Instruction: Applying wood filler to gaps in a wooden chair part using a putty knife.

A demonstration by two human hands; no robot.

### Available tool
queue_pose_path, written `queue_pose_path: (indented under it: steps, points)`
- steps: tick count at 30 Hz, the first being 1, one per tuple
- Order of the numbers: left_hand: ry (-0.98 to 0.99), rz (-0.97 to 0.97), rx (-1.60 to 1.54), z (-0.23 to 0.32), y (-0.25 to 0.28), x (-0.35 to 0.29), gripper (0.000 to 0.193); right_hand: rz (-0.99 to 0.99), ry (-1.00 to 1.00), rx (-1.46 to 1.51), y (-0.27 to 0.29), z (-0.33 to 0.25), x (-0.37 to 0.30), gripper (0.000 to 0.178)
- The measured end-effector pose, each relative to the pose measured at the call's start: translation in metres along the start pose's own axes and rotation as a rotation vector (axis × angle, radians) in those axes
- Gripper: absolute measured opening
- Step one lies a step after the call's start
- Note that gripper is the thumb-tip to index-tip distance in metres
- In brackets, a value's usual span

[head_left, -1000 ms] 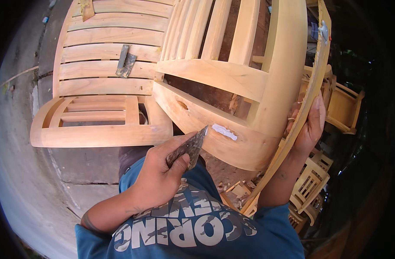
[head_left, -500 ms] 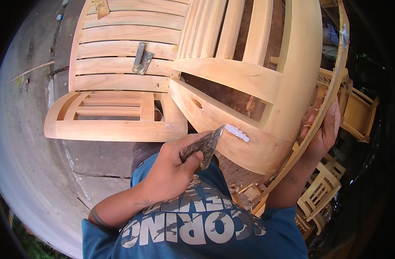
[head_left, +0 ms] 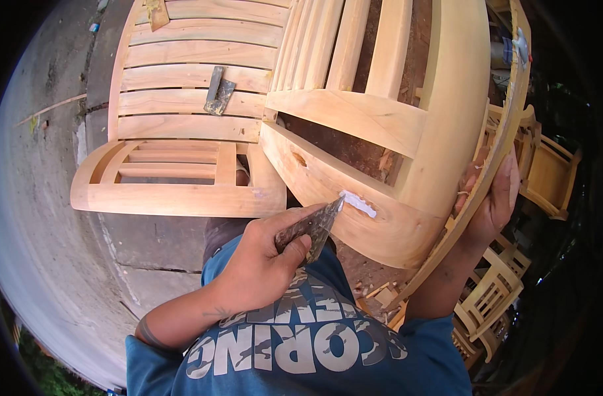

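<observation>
My left hand [head_left: 258, 254] is closed round a stained putty knife [head_left: 313, 231]. The knife's tip touches the near end of a patch of white filler [head_left: 362, 206] on the curved end rail [head_left: 397, 234] of a pale wooden bench. Further along that rail, an oval hollow [head_left: 299, 159] shows no white in it. On the right, my right hand [head_left: 501, 191] grips a long thin wooden board [head_left: 506, 135] from its outer side, with some fingers hidden behind it. A dab of white filler [head_left: 522, 49] sits near the board's far end.
A second scraper [head_left: 219, 91] lies on the bench's slats [head_left: 189, 102], and a brown flat piece [head_left: 158, 14] rests at their far edge. Several wooden chairs [head_left: 489, 294] stand low on the right. Wood scraps [head_left: 382, 295] lie on the ground below the rail.
The view has shifted slightly. The knife's tip now overlaps the near end of the white patch a little more. Both hands keep their holds.
</observation>
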State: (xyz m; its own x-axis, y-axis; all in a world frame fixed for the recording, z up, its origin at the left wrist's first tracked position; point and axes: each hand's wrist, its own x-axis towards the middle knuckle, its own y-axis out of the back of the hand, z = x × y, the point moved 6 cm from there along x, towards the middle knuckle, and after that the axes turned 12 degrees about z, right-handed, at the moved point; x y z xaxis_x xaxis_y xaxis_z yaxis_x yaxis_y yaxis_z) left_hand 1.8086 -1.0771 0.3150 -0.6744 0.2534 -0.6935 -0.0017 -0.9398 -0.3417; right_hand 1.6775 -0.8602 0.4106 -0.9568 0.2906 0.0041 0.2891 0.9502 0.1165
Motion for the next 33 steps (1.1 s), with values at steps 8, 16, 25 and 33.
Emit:
queue_pose_path:
  steps: [8, 16, 25, 33]
  points:
    - [-0.01, -0.008, -0.009, 0.004, -0.005, -0.005, 0.039, 0.047, 0.001, 0.024, 0.001, 0.001, -0.001, 0.036]
    - [-0.069, -0.015, -0.026, 0.006, -0.01, -0.008, 0.04, 0.058, 0.007, 0.011, -0.001, 0.001, -0.002, 0.038]
    - [-0.047, -0.049, 0.022, 0.014, -0.012, -0.011, 0.039, 0.034, -0.001, 0.025, 0.002, 0.001, -0.003, 0.042]
    - [-0.028, -0.078, 0.107, 0.015, -0.016, -0.013, 0.038, -0.004, -0.015, 0.034, 0.003, 0.003, -0.003, 0.049]
